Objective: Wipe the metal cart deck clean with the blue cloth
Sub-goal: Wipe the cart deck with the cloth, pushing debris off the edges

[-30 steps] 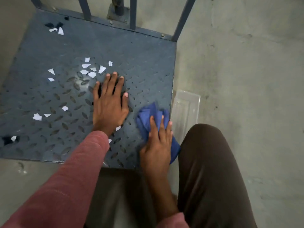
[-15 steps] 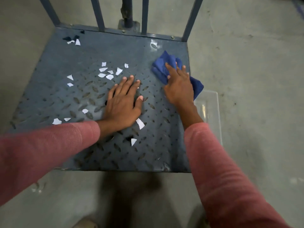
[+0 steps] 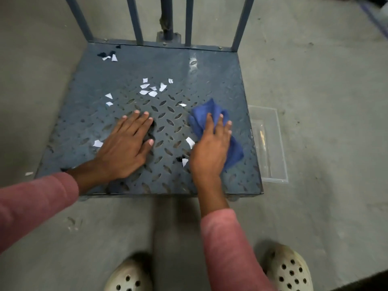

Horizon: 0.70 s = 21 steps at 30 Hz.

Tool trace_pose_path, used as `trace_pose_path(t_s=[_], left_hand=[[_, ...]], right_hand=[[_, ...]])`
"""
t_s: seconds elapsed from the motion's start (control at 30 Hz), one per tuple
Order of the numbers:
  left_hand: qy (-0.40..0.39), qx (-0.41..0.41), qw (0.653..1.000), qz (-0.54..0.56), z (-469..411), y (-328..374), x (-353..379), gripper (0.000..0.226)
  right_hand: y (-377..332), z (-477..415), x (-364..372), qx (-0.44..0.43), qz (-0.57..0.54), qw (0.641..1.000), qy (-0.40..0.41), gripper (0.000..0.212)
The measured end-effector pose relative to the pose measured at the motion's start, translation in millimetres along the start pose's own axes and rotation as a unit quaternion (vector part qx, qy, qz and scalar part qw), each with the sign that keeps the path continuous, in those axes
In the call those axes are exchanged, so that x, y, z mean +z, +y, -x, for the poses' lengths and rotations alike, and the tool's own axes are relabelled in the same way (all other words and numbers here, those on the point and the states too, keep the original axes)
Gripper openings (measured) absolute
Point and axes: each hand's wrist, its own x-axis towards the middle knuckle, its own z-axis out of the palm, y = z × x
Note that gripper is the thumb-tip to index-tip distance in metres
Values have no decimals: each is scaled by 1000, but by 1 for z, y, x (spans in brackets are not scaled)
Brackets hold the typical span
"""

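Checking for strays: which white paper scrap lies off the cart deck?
The small scrap on the concrete floor, just left of the cart's near corner. All the other white scraps lie on the metal deck.

Crumpled blue cloth [image 3: 212, 120] on scrap-littered metal cart deck [image 3: 210, 80].

The deck [image 3: 210, 66] carries the cloth [image 3: 201, 117], white scraps [image 3: 152, 93] scattered left of it, dark bits [image 3: 102, 53] far back-left of it, the left hand [image 3: 126, 148] flat beside it.

Blue cloth [image 3: 200, 117] partly under right hand [image 3: 210, 152]; tops of cart rails [image 3: 137, 19] off-edge.
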Motion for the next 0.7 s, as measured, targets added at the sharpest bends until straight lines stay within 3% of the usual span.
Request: trace_pose_path(t_s=[0.1, 0.2, 0.37, 0.43, 0.53, 0.63, 0.7], left_hand=[[30, -60, 997, 33, 4, 7, 15, 76], [70, -74, 994, 45, 4, 14, 24, 73], [91, -85, 992, 35, 5, 16, 26, 69], [96, -86, 991, 27, 6, 20, 26, 67], [110, -85, 990, 23, 7, 21, 27, 66], [129, -81, 988, 27, 8, 20, 27, 64], [131, -74, 988, 33, 11, 20, 27, 63]], right_hand=[[-33, -16, 5, -74, -103, 990, -66, 69], [-15, -30, -21, -54, -200, 976, -65, 70], [60, 30, -51, 48, -100, 994, 10, 66], [46, 61, -36, 60, -93, 993, 31, 69], [4, 70, -12, -7, -103, 995, 4, 76], [-35, 41, -6, -7, -231, 971, -58, 69], [-43, 22, -20, 11, -286, 958, -27, 68]])
